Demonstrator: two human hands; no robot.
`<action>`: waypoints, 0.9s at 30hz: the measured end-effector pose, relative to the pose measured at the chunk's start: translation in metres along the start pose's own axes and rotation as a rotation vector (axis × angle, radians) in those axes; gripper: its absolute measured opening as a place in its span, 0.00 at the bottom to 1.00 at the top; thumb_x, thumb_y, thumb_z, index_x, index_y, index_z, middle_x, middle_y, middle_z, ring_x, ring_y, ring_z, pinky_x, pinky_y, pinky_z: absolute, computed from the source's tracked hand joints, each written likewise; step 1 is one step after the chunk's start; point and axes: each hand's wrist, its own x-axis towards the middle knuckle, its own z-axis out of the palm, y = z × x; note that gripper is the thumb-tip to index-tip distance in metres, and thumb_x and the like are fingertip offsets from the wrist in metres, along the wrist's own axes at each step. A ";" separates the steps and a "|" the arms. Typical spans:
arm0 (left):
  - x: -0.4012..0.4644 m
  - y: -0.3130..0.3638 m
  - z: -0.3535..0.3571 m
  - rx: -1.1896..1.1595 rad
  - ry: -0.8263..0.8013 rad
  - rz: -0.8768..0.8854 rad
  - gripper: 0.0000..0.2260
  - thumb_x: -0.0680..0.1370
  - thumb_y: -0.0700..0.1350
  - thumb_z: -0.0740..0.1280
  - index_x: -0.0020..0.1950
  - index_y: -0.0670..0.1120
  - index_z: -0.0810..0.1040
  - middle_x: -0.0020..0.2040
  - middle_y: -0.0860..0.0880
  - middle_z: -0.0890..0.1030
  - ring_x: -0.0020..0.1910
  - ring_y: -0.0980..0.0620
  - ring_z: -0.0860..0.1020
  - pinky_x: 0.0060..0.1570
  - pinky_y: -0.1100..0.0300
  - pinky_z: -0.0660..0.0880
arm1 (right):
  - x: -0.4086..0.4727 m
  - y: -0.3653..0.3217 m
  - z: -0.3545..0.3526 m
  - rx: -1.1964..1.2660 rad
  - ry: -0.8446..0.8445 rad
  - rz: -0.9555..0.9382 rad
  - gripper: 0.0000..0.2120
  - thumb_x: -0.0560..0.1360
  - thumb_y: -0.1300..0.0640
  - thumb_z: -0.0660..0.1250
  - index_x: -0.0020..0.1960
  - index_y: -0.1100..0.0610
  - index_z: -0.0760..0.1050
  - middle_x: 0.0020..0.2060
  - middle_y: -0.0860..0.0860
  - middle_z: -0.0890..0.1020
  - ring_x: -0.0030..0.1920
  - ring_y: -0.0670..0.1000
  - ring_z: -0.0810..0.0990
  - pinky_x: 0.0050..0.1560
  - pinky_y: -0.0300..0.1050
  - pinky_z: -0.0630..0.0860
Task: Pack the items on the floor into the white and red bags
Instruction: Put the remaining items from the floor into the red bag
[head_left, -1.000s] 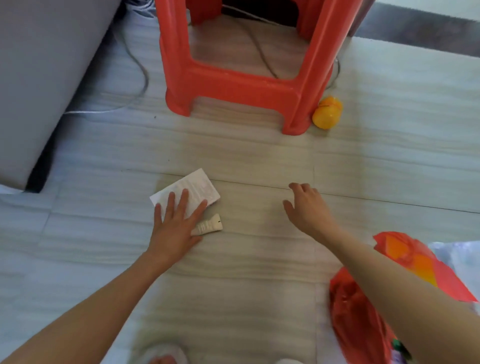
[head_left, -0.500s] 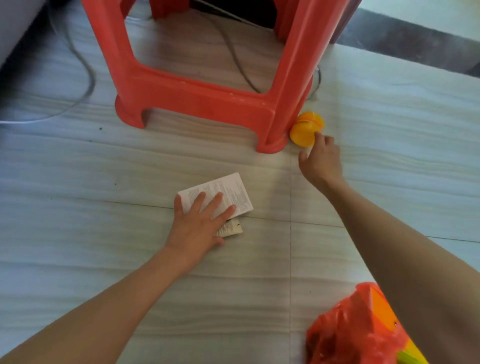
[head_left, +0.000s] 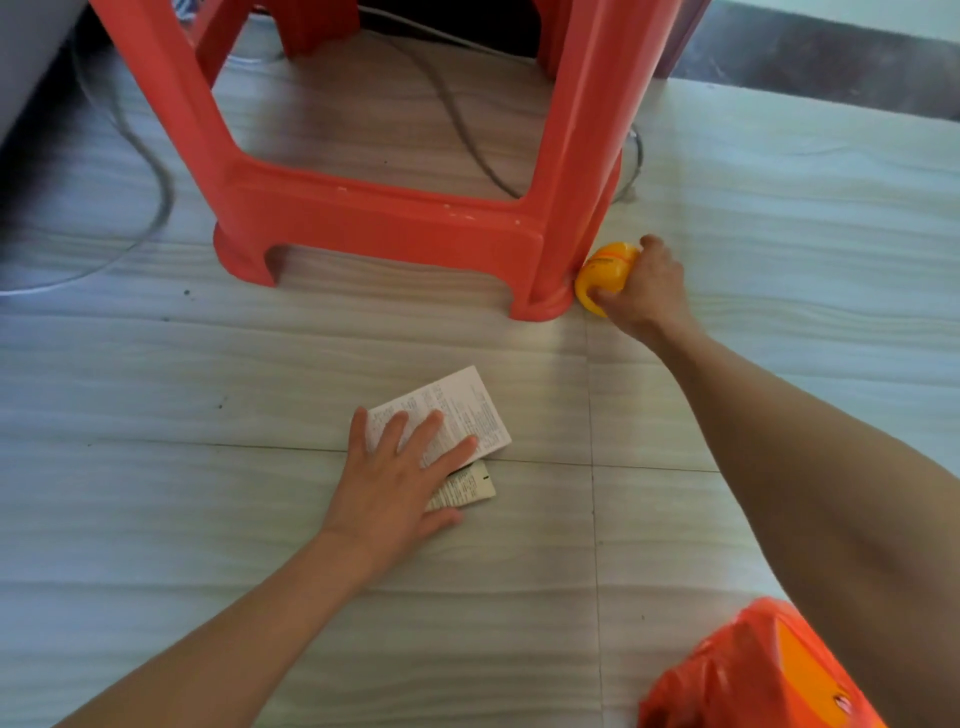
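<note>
Fingers: right hand (head_left: 644, 291) curls round yellow ball (head_left: 605, 275) against red stool (head_left: 415, 228) leg | left hand (head_left: 400, 483) spread flat on white leaflet (head_left: 457, 415), small tube (head_left: 467, 491) | red bag (head_left: 753, 675) bottom right.

Right hand (head_left: 644, 291) grips yellow container (head_left: 605, 275) touching red stool (head_left: 405, 228) leg; left hand (head_left: 400, 483) presses white leaflet (head_left: 467, 410) before the stool.

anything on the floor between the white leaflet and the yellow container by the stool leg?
Nothing: in the head view only bare floor tile with a grout line separates the white leaflet from the yellow container, which the right hand grips.
</note>
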 end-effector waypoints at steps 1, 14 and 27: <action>0.002 -0.001 -0.002 -0.006 -0.010 0.001 0.36 0.60 0.68 0.71 0.64 0.58 0.68 0.61 0.44 0.77 0.57 0.37 0.76 0.57 0.30 0.66 | -0.003 0.000 0.001 -0.003 -0.004 0.033 0.37 0.70 0.49 0.70 0.70 0.64 0.57 0.66 0.62 0.64 0.67 0.62 0.62 0.65 0.52 0.62; -0.024 0.018 -0.012 -0.148 -0.259 -0.147 0.38 0.66 0.68 0.62 0.70 0.69 0.44 0.74 0.43 0.37 0.70 0.38 0.49 0.64 0.41 0.54 | -0.176 0.015 -0.004 0.136 -0.228 0.001 0.36 0.65 0.52 0.74 0.67 0.61 0.64 0.61 0.59 0.72 0.61 0.58 0.71 0.57 0.46 0.68; -0.123 0.052 -0.015 -0.162 -0.408 -0.259 0.42 0.67 0.64 0.65 0.71 0.67 0.39 0.73 0.42 0.33 0.69 0.36 0.54 0.63 0.42 0.61 | -0.329 0.014 -0.043 0.258 -0.152 -0.066 0.38 0.64 0.51 0.75 0.70 0.56 0.62 0.62 0.54 0.69 0.63 0.53 0.68 0.58 0.38 0.61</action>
